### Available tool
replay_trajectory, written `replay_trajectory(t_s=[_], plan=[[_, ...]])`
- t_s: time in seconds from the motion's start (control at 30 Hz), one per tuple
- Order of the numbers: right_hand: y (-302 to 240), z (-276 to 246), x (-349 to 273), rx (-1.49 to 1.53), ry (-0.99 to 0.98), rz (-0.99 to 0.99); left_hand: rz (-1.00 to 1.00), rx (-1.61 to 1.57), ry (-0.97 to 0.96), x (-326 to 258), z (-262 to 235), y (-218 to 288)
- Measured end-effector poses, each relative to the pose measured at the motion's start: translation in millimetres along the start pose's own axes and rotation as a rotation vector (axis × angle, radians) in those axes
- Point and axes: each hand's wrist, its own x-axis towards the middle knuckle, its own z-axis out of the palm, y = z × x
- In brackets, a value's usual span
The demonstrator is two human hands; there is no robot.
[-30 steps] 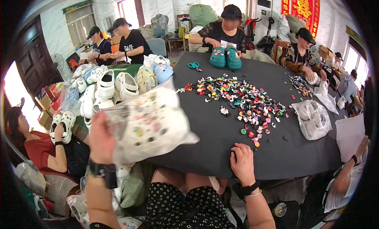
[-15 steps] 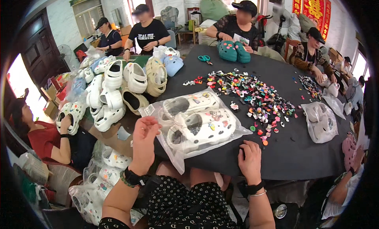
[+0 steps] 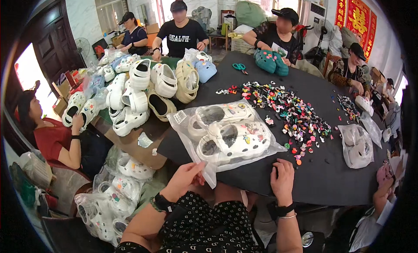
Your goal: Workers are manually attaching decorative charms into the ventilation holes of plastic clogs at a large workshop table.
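Note:
A clear plastic bag (image 3: 182,120) lies flat before me on the dark table, holding a pair of white clogs (image 3: 237,142) with colourful charms. At the bag's lower left edge is my left hand (image 3: 185,179), its fingers bent and pinching the plastic. My right hand (image 3: 283,178) rests on the table's front edge, just right of the bag. Its fingers are loosely bent and apart, with nothing in them. Beyond that hand spreads a heap of small colourful shoe charms (image 3: 287,107).
White clogs (image 3: 130,98) are piled at the left, beside a beige clog (image 3: 187,81). Bagged clogs (image 3: 117,196) sit low at my left. Scissors (image 3: 239,67) lie at the far side, near a co-worker holding green clogs (image 3: 270,61). Another bagged pair (image 3: 357,146) is at the right.
My left hand has moved down and right, from the bag's left side to its lower left edge, and closed on the plastic. My right hand stays at the table's edge. The view has shifted slightly left.

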Motion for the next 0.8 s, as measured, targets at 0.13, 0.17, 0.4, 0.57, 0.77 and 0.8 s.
replay_trajectory(t_s=[0.13,0.17,0.4,0.57,0.77,0.8], plan=[[-3,-3,-4,0.065,0.043,-0.063,0.14,0.052,-0.018,-3,13,-7],[-10,-4,-9,0.207,0.049,0.021,0.124,0.027,-0.01,-7,17,-9],[-88,-26,-35,1.327,-0.816,0.709,0.111,0.066,0.023,-32,34,-40],[-102,-6,-32,1.185,-0.955,0.656,0.15,0.174,-0.144,-35,50,-62],[-86,-14,-29,1.176,-0.693,0.69,0.072,0.244,-0.228,-37,48,-48],[-86,-20,-23,1.155,-0.606,0.727,0.066,0.195,-0.226,-33,42,-50]])
